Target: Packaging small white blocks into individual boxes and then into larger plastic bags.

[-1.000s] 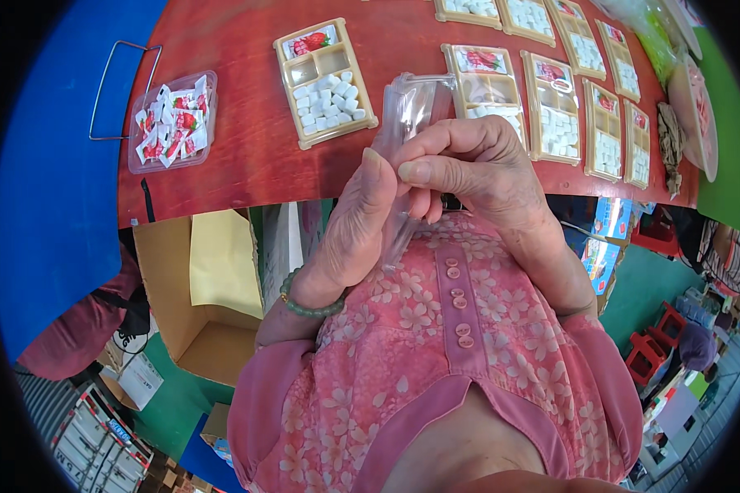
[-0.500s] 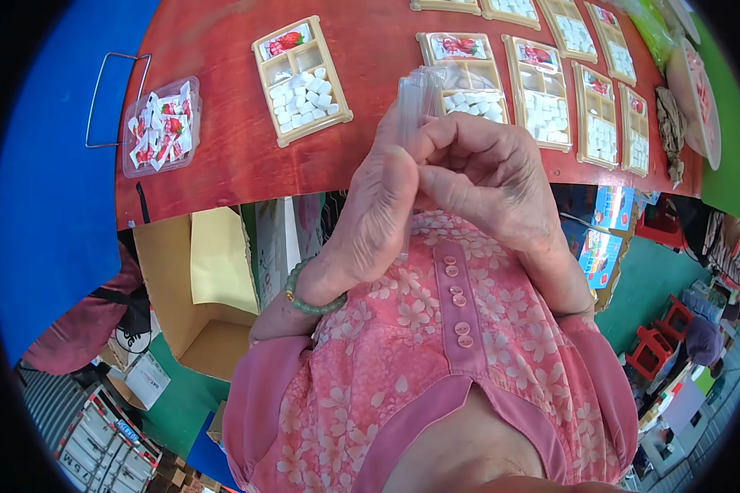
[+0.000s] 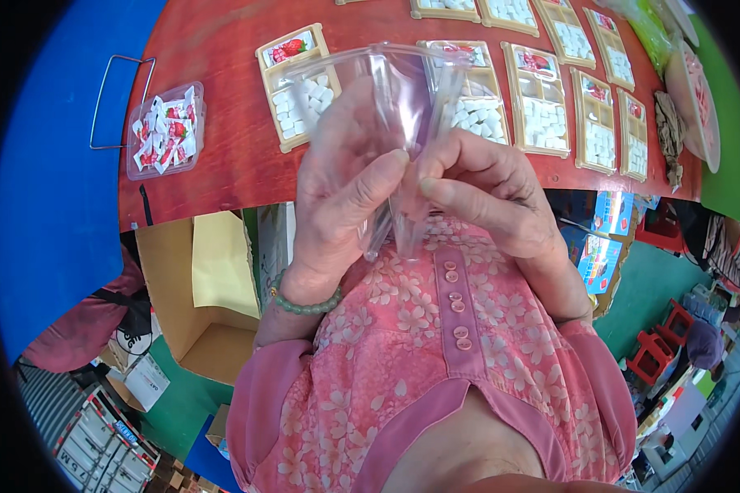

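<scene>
We see the fingers of both our hands closed on thin clear plastic pieces (image 3: 407, 90): our left hand (image 3: 337, 168) has its thumb in front and its fingers behind, showing through the plastic, and our right hand (image 3: 485, 193) pinches an edge between thumb and forefinger. We judge the pieces only partly parted: one flares out to the left, while the rest stand bunched upright between our palms, and we cannot count them. They lie off the red table (image 3: 222, 177), in front of the near tray (image 3: 271, 97), which they partly hide. That tray bears small white blocks (image 3: 288, 111) and a strawberry-printed packet (image 3: 290, 51), so those portions look done; its middle compartments seem unfilled. To the right, a group of similar trays (image 3: 517, 99) looks filled alike, though we cannot tell whether any has a clear cover. Well to the left, a clear box (image 3: 201, 123) holds more loose packets.
</scene>
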A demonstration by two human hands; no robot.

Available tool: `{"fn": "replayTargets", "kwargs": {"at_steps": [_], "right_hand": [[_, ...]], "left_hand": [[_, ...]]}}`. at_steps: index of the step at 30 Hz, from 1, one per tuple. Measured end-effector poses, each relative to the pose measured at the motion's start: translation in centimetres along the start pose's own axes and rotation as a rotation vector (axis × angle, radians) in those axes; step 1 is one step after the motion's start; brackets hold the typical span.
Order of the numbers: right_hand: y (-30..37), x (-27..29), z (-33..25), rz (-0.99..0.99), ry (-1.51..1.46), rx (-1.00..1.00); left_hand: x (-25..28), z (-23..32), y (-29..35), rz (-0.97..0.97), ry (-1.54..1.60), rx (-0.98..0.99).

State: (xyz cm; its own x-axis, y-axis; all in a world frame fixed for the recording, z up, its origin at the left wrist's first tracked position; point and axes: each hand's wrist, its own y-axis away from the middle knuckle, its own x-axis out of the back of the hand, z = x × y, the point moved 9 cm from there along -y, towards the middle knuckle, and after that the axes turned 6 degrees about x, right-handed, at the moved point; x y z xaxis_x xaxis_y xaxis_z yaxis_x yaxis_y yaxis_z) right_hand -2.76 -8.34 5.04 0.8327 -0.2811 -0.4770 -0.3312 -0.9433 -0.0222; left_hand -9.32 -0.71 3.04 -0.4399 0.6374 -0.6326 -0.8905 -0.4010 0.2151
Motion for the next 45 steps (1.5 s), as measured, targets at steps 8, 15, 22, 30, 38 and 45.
{"fn": "replayTargets", "kwargs": {"at_steps": [8, 15, 22, 30, 38, 45], "right_hand": [[0.1, 1.2, -1.2, 0.167, 0.090, -0.022], [-0.6, 3.6, -1.0, 0.241, 0.188, 0.069], [-1.7, 2.6, -0.3, 0.164, 0.108, 0.045], [-3.6, 1.4, 1.1, 0.136, 0.058, -0.020], [-4.4, -0.6, 1.8, 0.055, -0.011, -0.006], [-5.0, -0.1, 2.2, 0.140, 0.075, -0.140]], "left_hand": [[2.1, 1.3, -0.4, 0.194, -0.130, -0.176], [3.1, 1.9, 0.1, 0.236, -0.126, -0.239], [4.7, 2.2, 1.4, 0.172, 0.020, -0.202], [6.3, 3.4, 2.7, 0.205, 0.010, -0.231], [8.8, 4.0, 3.0, 0.223, 0.166, -0.285], [8.7, 4.0, 2.8, 0.232, 0.073, -0.283]]}}
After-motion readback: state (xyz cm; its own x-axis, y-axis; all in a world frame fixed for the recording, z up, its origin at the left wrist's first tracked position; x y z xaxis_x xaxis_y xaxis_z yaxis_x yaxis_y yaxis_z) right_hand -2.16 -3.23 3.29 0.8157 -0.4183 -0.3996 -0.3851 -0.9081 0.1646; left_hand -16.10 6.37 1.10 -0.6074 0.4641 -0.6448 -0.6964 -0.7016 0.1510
